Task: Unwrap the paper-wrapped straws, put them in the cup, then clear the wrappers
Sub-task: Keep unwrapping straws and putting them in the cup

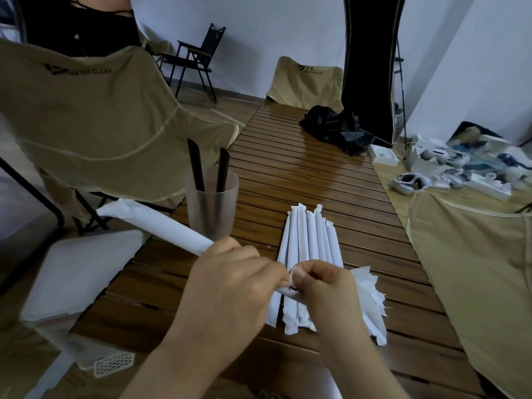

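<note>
Wrapped straw (155, 226): we grip its body in our left hand (230, 286) so our right hand (322, 286) can pinch and tear the paper end.

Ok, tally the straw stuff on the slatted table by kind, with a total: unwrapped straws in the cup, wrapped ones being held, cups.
Black unwrapped straws in the cup: 2
Wrapped straw held in the left hand, its end pinched by the right hand: 1
Frosted cup: 1
Total: 4
The wrapped straws lying in the pile overlap too much to count exactly.
</note>
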Available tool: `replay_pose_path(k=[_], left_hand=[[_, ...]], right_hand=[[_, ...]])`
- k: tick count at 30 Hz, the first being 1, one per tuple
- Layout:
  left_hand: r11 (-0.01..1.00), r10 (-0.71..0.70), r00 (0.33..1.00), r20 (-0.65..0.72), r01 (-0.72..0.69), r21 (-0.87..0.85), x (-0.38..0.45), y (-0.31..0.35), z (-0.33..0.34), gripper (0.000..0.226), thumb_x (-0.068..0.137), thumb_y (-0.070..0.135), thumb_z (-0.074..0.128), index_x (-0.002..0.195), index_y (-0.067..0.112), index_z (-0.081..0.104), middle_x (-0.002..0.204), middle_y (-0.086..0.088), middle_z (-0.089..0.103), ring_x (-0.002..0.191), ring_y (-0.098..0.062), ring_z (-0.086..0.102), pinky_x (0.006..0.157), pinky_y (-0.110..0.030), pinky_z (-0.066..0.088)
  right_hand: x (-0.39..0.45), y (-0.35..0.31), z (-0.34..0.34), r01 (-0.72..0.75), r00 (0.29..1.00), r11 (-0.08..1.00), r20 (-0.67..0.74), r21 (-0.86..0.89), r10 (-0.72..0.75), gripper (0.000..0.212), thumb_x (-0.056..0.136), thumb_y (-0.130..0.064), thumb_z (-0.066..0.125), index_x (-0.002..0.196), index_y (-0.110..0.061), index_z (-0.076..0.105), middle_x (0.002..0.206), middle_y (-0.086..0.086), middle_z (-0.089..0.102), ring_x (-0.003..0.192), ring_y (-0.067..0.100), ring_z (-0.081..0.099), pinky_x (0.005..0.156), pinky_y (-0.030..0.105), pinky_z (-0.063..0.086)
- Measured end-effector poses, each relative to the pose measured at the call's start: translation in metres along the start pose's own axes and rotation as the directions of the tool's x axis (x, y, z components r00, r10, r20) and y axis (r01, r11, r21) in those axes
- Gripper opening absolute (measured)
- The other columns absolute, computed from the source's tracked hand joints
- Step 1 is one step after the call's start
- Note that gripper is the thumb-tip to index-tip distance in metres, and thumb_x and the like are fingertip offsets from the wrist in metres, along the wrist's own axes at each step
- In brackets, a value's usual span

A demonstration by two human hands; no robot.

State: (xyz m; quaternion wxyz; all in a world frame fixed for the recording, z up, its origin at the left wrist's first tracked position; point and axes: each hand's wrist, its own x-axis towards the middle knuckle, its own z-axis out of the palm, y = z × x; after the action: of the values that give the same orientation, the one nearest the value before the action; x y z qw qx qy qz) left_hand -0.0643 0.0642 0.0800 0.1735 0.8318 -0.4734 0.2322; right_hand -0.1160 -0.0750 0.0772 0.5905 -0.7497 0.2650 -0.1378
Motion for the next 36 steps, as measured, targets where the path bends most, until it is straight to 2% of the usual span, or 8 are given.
replay_pose_path(k=[3,8,10,14,18,27,32,36], left_hand=[[0.998,-0.030,0.999,0.013,0.031,-0.050,0.001,-0.005,0.002,0.025,0.060,0.026,0.088,0.080,0.029,0.073,0.068,0.012,0.068,0.061,-0.008,0.063,0.066,-0.027,0.047],[0.996,-0.009,1.000,0.016,0.011,-0.086,0.005,-0.018,-0.008,0.028,0.055,0.028,0.090,0.078,0.027,0.072,0.064,0.013,0.065,0.058,-0.006,0.062,0.060,-0.024,0.045],[0.982,-0.053,0.997,0.056,0.062,-0.181,0.002,-0.021,-0.011,0.003,0.079,0.032,0.070,0.082,0.032,0.070,0.067,0.016,0.064,0.061,-0.001,0.060,0.066,-0.016,0.038],[0.910,-0.236,0.953,0.190,0.286,-0.301,-0.002,-0.016,-0.012,0.035,0.089,0.062,0.035,0.106,0.046,0.061,0.083,0.025,0.063,0.067,0.013,0.048,0.064,-0.005,0.031],[0.878,-0.276,0.922,0.272,0.357,-0.318,-0.006,-0.019,-0.010,0.025,0.091,0.054,0.043,0.105,0.047,0.064,0.085,0.021,0.065,0.080,0.003,0.058,0.075,-0.017,0.046],[0.929,-0.204,0.945,0.257,0.269,-0.252,0.001,-0.020,-0.008,0.030,0.093,0.048,0.049,0.121,0.048,0.058,0.112,0.023,0.062,0.103,0.003,0.051,0.086,-0.011,0.036],[0.924,-0.257,0.935,0.244,0.312,-0.220,-0.007,-0.029,-0.004,0.020,0.087,0.052,0.055,0.104,0.048,0.064,0.093,0.026,0.061,0.090,0.007,0.051,0.076,-0.007,0.030],[0.890,-0.299,0.901,0.313,0.382,-0.249,-0.011,-0.029,-0.003,0.018,0.088,0.057,0.049,0.099,0.048,0.060,0.084,0.024,0.060,0.081,0.007,0.052,0.067,-0.010,0.034]], right_hand=[[0.003,-0.003,-0.007,0.097,0.995,0.993,0.030,-0.070,-0.095,0.020,0.086,-0.009,0.066,0.069,-0.017,0.070,0.065,0.001,0.068,0.068,0.018,0.063,0.061,0.023,0.045],[-0.002,-0.012,-0.019,0.125,0.965,0.979,0.250,-0.164,-0.081,0.009,0.083,-0.030,0.069,0.078,-0.024,0.074,0.066,0.001,0.066,0.057,0.003,0.055,0.051,0.012,0.041],[-0.002,-0.011,-0.021,0.132,0.968,0.981,0.231,-0.145,-0.096,0.009,0.082,-0.022,0.071,0.074,-0.022,0.075,0.061,0.000,0.065,0.051,0.000,0.052,0.046,0.011,0.038],[-0.001,-0.007,-0.016,0.244,0.965,0.947,0.149,-0.207,-0.216,0.014,0.082,-0.013,0.071,0.074,-0.024,0.076,0.065,-0.006,0.067,0.058,0.004,0.055,0.055,0.013,0.041],[-0.001,-0.003,-0.005,0.302,0.953,0.922,0.077,-0.243,-0.293,0.015,0.082,-0.012,0.071,0.071,-0.021,0.074,0.064,-0.008,0.065,0.062,0.000,0.056,0.057,0.011,0.042],[0.007,0.001,-0.005,0.139,0.990,0.985,0.026,-0.100,-0.137,0.016,0.083,-0.017,0.070,0.067,-0.018,0.074,0.051,-0.010,0.062,0.050,0.000,0.054,0.050,0.009,0.038],[0.009,0.000,-0.015,0.090,0.975,0.977,0.219,-0.195,-0.046,0.016,0.086,-0.026,0.067,0.071,-0.023,0.073,0.055,-0.009,0.062,0.050,-0.001,0.052,0.047,0.009,0.037],[0.010,0.002,-0.015,0.152,0.971,0.957,0.216,-0.248,-0.098,0.020,0.085,-0.015,0.068,0.072,-0.028,0.074,0.066,-0.011,0.069,0.062,0.003,0.060,0.055,0.012,0.043]])
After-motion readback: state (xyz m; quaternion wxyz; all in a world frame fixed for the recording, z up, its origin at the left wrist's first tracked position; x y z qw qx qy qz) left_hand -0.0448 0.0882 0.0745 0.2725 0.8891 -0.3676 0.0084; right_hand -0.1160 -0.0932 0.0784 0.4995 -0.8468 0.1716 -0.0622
